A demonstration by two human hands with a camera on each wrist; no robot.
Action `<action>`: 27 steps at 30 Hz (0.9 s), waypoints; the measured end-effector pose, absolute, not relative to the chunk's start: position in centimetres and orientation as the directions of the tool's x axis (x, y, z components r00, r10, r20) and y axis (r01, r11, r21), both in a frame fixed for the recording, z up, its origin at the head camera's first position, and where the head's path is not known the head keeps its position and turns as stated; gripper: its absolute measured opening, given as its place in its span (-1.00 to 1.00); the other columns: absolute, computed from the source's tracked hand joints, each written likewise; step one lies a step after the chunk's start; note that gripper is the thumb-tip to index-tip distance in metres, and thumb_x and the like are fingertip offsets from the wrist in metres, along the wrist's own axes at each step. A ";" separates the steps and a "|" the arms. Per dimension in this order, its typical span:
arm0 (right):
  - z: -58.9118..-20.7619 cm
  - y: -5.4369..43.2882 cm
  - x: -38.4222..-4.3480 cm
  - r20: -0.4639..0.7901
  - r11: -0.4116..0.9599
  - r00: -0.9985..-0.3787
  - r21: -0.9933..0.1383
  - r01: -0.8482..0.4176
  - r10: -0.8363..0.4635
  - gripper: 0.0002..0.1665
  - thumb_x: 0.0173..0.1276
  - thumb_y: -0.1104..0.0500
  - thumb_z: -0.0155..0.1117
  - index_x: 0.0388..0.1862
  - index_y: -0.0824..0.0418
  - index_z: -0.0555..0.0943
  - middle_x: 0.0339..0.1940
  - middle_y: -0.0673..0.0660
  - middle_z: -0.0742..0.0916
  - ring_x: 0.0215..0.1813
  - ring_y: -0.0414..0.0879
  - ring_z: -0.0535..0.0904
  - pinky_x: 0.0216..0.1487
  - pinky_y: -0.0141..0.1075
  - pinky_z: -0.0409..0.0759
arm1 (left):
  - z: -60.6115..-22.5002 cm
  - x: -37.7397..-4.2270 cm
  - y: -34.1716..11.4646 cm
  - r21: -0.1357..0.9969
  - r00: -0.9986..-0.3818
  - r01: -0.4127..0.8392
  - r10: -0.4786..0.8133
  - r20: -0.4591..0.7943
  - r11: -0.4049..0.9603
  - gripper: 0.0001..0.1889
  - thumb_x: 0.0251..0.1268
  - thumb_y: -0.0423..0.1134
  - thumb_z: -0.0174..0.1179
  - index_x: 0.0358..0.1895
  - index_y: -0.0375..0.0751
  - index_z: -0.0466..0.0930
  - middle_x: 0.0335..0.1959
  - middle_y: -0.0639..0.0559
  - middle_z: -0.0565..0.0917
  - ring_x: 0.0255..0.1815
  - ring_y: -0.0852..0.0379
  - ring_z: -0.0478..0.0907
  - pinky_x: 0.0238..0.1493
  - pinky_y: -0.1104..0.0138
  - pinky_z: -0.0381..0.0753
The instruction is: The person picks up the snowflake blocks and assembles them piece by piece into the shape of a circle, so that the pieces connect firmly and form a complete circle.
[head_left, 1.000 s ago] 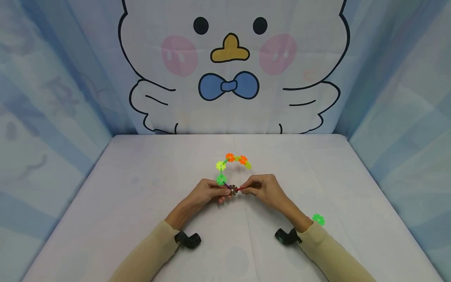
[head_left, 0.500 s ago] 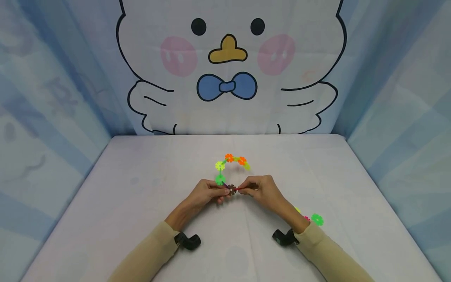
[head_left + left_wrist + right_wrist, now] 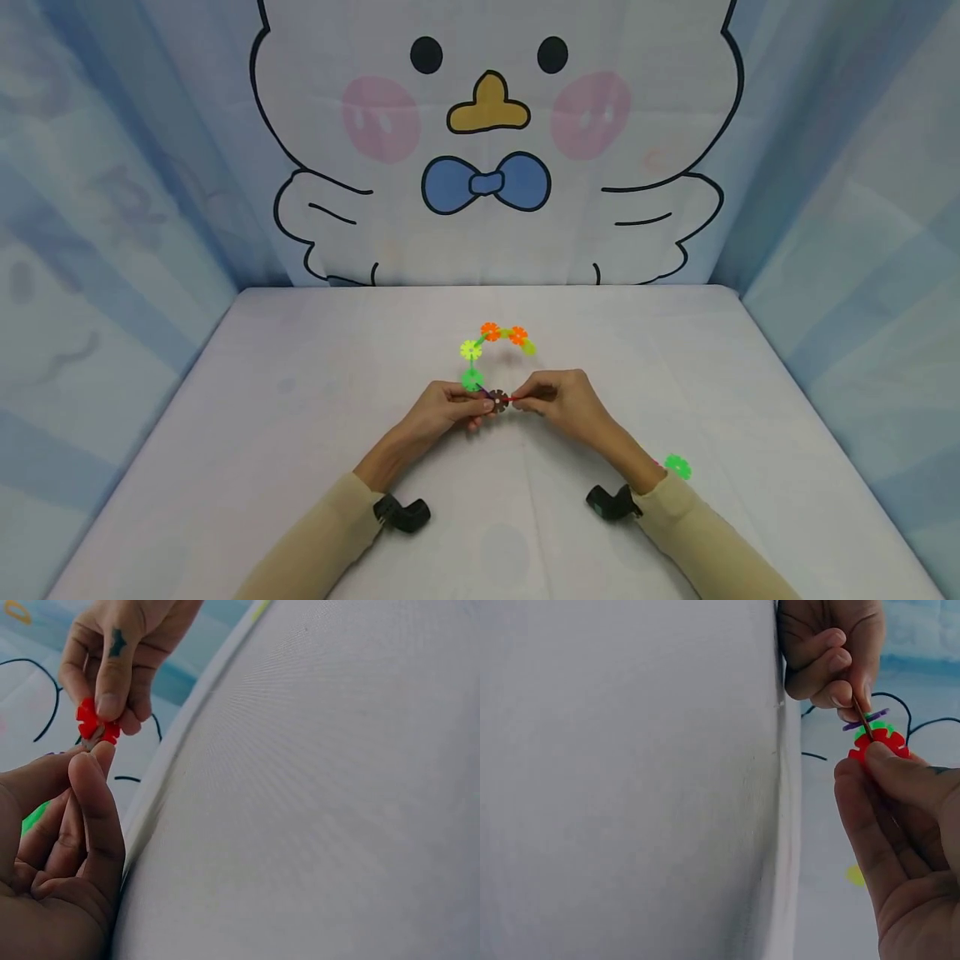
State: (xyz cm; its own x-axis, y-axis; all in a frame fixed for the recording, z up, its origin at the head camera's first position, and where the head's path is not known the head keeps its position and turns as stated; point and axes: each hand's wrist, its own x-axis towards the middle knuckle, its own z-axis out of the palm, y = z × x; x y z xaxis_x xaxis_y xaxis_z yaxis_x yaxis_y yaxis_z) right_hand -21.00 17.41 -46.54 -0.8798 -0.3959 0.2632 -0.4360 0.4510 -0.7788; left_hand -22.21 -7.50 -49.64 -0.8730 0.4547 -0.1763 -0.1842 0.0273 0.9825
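Between finger and thumb, my left hand (image 3: 447, 410) pinches a brown notched snowflake disc (image 3: 498, 402) near its edge. Opposite it, my right hand (image 3: 564, 402) pinches a red snowflake disc (image 3: 881, 744) whose notched edge meets the brown one; how deeply they interlock cannot be told. From the brown disc a chain of linked discs curves up and to the right: a purple one (image 3: 867, 719), a green one (image 3: 472, 380), a yellow one (image 3: 471, 350), orange ones (image 3: 491, 332) and a yellow end disc (image 3: 529, 347). The left fingers partly hide the purple disc.
A loose green disc (image 3: 678, 467) lies on the white-covered table (image 3: 360, 333) beside the right sleeve, with a sliver of pink next to it, mostly hidden by the forearm. A cartoon-printed curtain (image 3: 487, 242) stands behind the table, with curtains at both sides.
Both hands stay nearly in place, the discs still meeting between them. The right forearm shifted slightly left, showing loose yellow and pink discs, then moved back over them.
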 end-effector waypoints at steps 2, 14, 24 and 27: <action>-46.4 17.6 -21.0 0.258 0.463 -0.877 -0.769 -0.440 -0.405 -0.89 0.27 0.28 0.59 -0.24 0.13 0.85 -0.27 0.04 0.89 -0.20 -0.20 0.84 -0.14 -0.39 0.80 | -49.7 -22.2 -7.4 0.983 -0.874 -0.179 0.454 -0.175 0.033 -0.73 0.47 -0.34 0.33 0.03 -0.55 0.71 -0.28 -0.02 0.87 -0.46 0.30 0.64 -0.33 0.48 0.68; -45.3 23.9 -20.9 0.098 0.637 -0.910 -0.684 -0.355 -0.402 -0.91 0.36 0.10 0.56 -0.18 0.00 0.82 -0.21 -0.07 0.85 -0.21 -0.26 0.73 -0.14 -0.39 0.76 | -49.5 -22.2 -7.4 0.983 -0.877 -0.181 0.448 -0.171 0.021 -0.73 0.46 -0.36 0.33 0.01 -0.58 0.70 -0.36 0.08 0.83 -0.49 0.32 0.62 -0.36 0.49 0.66; -44.7 31.1 -18.4 -0.025 0.698 -0.890 -0.630 -0.340 -0.455 -0.77 0.29 0.03 0.61 -0.13 0.06 0.82 -0.28 -0.13 0.80 -0.29 -0.36 0.57 -0.27 -0.43 0.63 | -49.7 -22.3 -7.4 0.980 -0.871 -0.200 0.457 -0.182 0.009 -0.76 0.47 -0.37 0.32 0.00 -0.54 0.70 -0.34 0.06 0.83 -0.47 0.30 0.63 -0.34 0.49 0.67; -44.9 32.2 -17.9 -0.067 0.699 -0.880 -0.637 -0.325 -0.470 -0.72 0.25 0.01 0.64 -0.12 0.07 0.81 -0.31 -0.12 0.77 -0.31 -0.35 0.56 -0.27 -0.44 0.62 | -49.7 -22.4 -7.4 0.979 -0.871 -0.202 0.455 -0.184 0.009 -0.76 0.48 -0.37 0.32 0.01 -0.54 0.70 -0.33 0.06 0.84 -0.48 0.31 0.63 -0.35 0.49 0.67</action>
State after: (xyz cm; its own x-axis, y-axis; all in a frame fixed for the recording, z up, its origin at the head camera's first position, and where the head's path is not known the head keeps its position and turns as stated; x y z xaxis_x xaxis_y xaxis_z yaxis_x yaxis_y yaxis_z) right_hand -17.85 32.17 -44.90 -0.8803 -0.4698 -0.0667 -0.3249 0.6991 -0.6370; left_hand -22.35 -7.37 -49.73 -0.8712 0.4552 -0.1838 -0.2019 0.0091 0.9794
